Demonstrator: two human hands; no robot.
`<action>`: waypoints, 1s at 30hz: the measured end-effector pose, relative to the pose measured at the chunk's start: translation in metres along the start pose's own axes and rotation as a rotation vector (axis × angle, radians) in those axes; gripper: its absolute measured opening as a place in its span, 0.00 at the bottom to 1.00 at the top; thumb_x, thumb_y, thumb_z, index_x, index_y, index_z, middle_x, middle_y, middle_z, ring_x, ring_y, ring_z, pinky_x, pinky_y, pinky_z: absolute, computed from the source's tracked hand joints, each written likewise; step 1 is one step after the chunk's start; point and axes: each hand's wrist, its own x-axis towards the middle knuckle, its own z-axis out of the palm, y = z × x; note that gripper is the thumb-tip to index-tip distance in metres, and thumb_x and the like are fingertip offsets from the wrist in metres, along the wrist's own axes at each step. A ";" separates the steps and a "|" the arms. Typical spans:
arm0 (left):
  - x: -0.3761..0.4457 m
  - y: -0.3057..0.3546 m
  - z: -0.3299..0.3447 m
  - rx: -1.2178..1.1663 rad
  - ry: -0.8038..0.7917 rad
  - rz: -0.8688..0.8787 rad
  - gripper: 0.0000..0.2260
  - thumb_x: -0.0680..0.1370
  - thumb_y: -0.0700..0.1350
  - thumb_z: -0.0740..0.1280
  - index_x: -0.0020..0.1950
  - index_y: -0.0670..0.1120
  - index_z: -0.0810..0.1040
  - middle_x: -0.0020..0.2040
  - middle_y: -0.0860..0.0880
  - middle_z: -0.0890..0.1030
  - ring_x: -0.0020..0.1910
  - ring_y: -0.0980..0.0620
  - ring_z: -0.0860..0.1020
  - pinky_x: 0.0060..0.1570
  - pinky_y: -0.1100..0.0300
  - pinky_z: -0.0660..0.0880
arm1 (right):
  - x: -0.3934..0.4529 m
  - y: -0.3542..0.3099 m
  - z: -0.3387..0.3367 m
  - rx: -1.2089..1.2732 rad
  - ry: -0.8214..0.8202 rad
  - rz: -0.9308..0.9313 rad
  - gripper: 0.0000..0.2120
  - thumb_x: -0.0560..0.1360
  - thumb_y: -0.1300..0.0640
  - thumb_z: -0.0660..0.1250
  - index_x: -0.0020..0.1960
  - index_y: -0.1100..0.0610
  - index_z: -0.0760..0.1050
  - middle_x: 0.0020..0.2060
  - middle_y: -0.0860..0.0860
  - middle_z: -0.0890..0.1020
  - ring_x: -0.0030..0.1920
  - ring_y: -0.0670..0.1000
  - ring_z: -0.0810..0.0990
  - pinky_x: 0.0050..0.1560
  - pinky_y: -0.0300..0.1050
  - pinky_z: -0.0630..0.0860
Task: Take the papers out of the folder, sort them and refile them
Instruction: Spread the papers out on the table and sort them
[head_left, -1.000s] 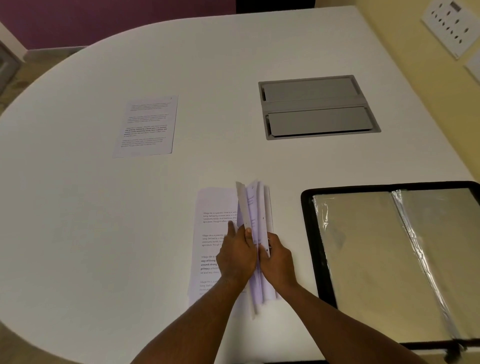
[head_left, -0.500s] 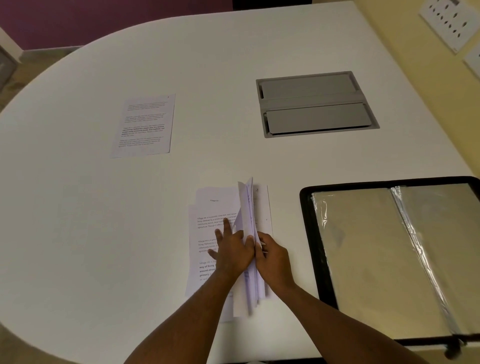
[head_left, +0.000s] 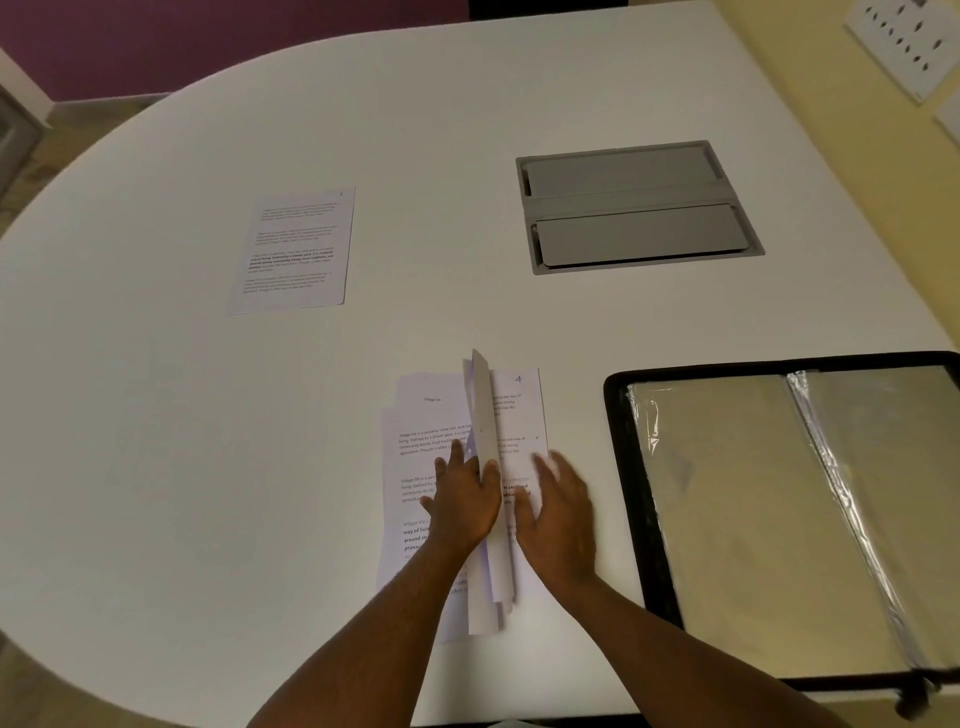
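I find the stack of papers (head_left: 415, 467) lying on the white surface (head_left: 156, 467), just left of the open folder (head_left: 779, 519), whose clear sleeves look empty. My left hand (head_left: 465, 501) rests on the stack with fingers spread and the thumb side propping a few raised sheets (head_left: 483, 415) on edge; I judge this is done to keep the place while leafing through. My right hand (head_left: 558, 512) is open and flat, blurred, just beside those raised sheets and gripping nothing that I can make out. The exposed page under it shows a handwritten mark in its top corner, probably a page number used for ordering. One single sheet (head_left: 296, 252) lies well apart at the far left, which I take to be the start of a sorted pile. A grey hatch (head_left: 636, 205) is set flush in the surface beyond. Sorting is in hand; refiling is not yet begun
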 end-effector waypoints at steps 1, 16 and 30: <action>0.000 0.000 0.001 0.004 -0.004 -0.005 0.22 0.82 0.57 0.52 0.73 0.51 0.68 0.78 0.50 0.59 0.76 0.40 0.57 0.68 0.27 0.54 | 0.002 0.001 -0.002 -0.143 0.008 0.067 0.30 0.78 0.42 0.61 0.75 0.55 0.63 0.74 0.55 0.64 0.74 0.56 0.63 0.70 0.53 0.64; 0.000 0.002 -0.002 -0.022 0.006 0.000 0.24 0.81 0.59 0.52 0.76 0.53 0.62 0.77 0.49 0.61 0.75 0.40 0.60 0.67 0.27 0.57 | 0.005 -0.008 0.004 0.061 -0.046 0.186 0.30 0.74 0.53 0.71 0.72 0.57 0.64 0.71 0.55 0.68 0.70 0.55 0.68 0.66 0.48 0.71; -0.010 0.014 -0.012 -0.051 0.004 -0.021 0.26 0.77 0.66 0.59 0.67 0.51 0.74 0.78 0.47 0.60 0.76 0.44 0.59 0.70 0.32 0.55 | 0.010 -0.022 0.000 0.447 -0.068 0.161 0.07 0.81 0.52 0.60 0.56 0.47 0.75 0.49 0.47 0.81 0.50 0.48 0.82 0.53 0.48 0.81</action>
